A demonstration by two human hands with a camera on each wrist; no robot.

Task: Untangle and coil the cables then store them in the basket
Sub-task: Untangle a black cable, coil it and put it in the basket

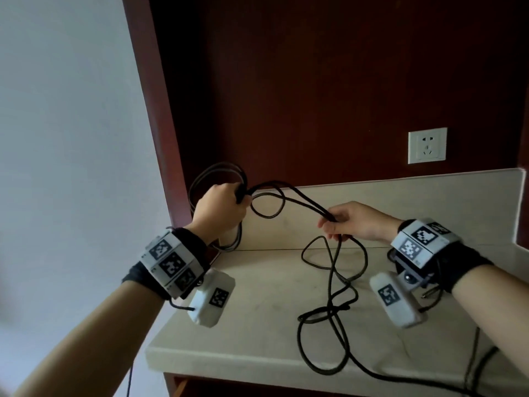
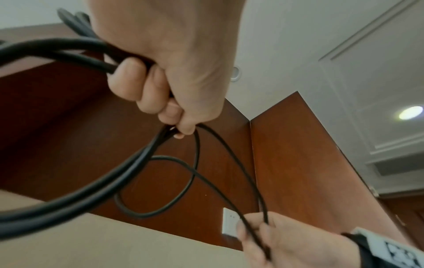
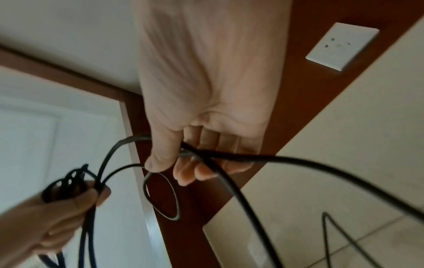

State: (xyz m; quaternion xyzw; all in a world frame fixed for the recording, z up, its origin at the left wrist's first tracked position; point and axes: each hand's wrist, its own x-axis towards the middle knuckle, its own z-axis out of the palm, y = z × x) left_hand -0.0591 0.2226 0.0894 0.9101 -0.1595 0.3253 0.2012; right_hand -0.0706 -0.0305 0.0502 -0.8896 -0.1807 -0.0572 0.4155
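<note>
L hand [image 1: 219, 209] grips coil [image 1: 213, 179], R hand [image 1: 350, 222] pinches cable [image 1: 297, 200] between.

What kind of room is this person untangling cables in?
Probably a home or hotel room, at a built-in wooden alcove. Signs: a pale stone-like counter with a matching backsplash, dark red-brown wood panelling behind it, and a white wall socket. No basket is in view.

Loose cable [image 1: 333, 285] loops across the countertop [image 1: 252, 316] on the right, bare surface left, wooden back panel [image 1: 315, 81] close behind.
</note>
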